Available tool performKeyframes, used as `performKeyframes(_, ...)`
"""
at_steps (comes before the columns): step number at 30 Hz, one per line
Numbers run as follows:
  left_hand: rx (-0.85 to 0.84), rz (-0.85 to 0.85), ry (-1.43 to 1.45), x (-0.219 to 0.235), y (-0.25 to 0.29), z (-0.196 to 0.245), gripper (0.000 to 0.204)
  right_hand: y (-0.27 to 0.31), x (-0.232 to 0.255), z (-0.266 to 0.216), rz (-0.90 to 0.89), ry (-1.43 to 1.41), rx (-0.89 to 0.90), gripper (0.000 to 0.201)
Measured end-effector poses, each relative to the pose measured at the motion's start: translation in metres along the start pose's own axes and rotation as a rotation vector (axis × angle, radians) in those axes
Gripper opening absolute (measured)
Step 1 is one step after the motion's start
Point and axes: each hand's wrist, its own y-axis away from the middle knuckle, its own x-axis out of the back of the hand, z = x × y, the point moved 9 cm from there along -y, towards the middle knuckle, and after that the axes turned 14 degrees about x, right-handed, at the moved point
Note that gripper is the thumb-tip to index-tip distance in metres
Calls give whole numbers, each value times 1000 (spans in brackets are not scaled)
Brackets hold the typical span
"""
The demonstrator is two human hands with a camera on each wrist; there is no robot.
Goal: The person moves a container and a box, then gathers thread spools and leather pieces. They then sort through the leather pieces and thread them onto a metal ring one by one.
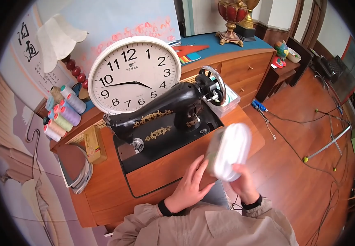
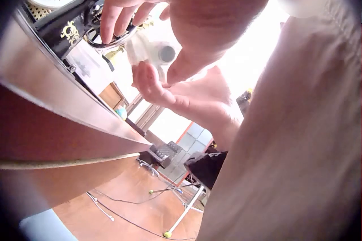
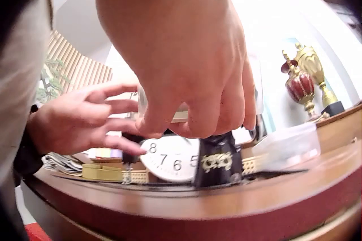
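My right hand (image 1: 245, 186) grips a clear plastic box with a whitish top (image 1: 232, 149), blurred and held up at the table's front right edge. In the right wrist view the fingers of the right hand (image 3: 192, 83) curl over the box, which is mostly hidden behind them. My left hand (image 1: 189, 189) is beside the box with its fingers spread, fingertips close to its side. A round grey thing (image 2: 165, 53) shows through the box in the left wrist view. Behind both hands stands a black sewing machine (image 1: 161, 108) with gold ornament, set in the wooden table.
A large round clock (image 1: 124, 74) leans behind the machine. Several thread spools (image 1: 68, 112) stand at left, near a small yellow box (image 1: 94, 143) and stacked papers (image 1: 77, 164). Another clear plastic box (image 1: 226, 102) sits behind the handwheel (image 1: 217, 86). Cables (image 1: 284, 119) lie across the floor at right.
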Motion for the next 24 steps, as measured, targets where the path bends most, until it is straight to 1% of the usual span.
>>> performKeyframes(1,28,-5,1,1,2,-4,84,-10,6,-17,7,-25,48,72)
performKeyframes(2,31,1,1,4,3,-6,84,-25,9,-44,46,67,192,72)
performKeyframes(3,68,10,-4,9,5,-12,82,-43,23,-67,60,196,332,70)
performKeyframes(4,107,17,-9,13,8,-18,81,-63,21,-89,-63,342,373,68)
performKeyframes(5,132,44,-37,21,9,-20,74,-90,42,-100,-22,357,404,64)
performKeyframes(6,139,50,-37,27,11,-21,74,-109,33,-118,27,253,462,51)
performKeyframes(7,145,81,-68,34,12,-23,72,-133,38,-123,16,243,429,50)
performKeyframes(9,175,136,-77,46,17,-28,67,-168,21,-126,-23,314,380,50)
performKeyframes(11,184,184,-86,57,23,-33,67,-199,16,-116,-44,358,344,51)
performKeyframes(12,188,219,-91,65,27,-35,68,-218,24,-106,-38,445,295,51)
performKeyframes(13,198,247,-105,72,31,-35,67,-226,17,-100,-31,532,245,52)
performKeyframes(14,202,256,-108,77,35,-37,67,-231,10,-103,-42,531,244,52)
performKeyframes(16,219,349,-112,92,45,-40,65,-234,5,-116,30,845,252,55)
performKeyframes(17,231,385,-91,98,49,-39,61,-243,5,-114,3,862,279,58)
performKeyframes(18,238,385,-93,101,52,-40,61,-248,12,-108,0,862,272,58)
performKeyframes(20,271,444,-99,112,62,-44,58,-254,9,-98,-159,411,280,59)
performKeyframes(21,271,462,-88,116,65,-45,56,-250,15,-93,-205,305,170,59)
performKeyframes(22,273,465,-87,118,69,-46,56,-240,14,-92,-209,306,168,59)
performKeyframes(24,314,496,-74,124,77,-52,55,-211,-6,-105,-434,516,436,67)
